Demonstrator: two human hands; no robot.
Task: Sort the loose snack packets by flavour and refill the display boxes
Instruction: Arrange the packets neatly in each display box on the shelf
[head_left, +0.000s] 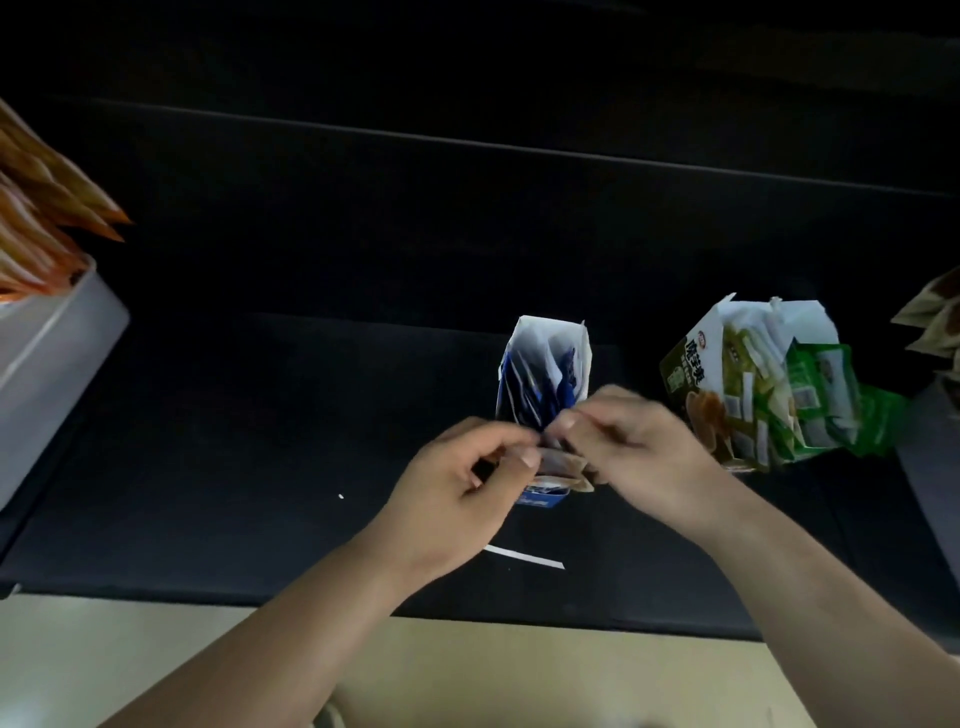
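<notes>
A blue and white display box (540, 364) stands upright in the middle of the black table (260, 441), with several blue packets inside. My left hand (467, 483) and my right hand (639, 447) meet at its near rim, both pinching a small brownish packet (561, 465) just in front of the box. To the right a green display box (696, 384) leans over, stuffed with green packets (821, 400) that spill out toward the right.
A white bin (47, 353) with orange packets (41, 218) stands at the left edge. Brown packets (935, 312) show at the far right edge. A white strip (524, 557) lies on the table near its front edge, with pale floor (467, 675) below.
</notes>
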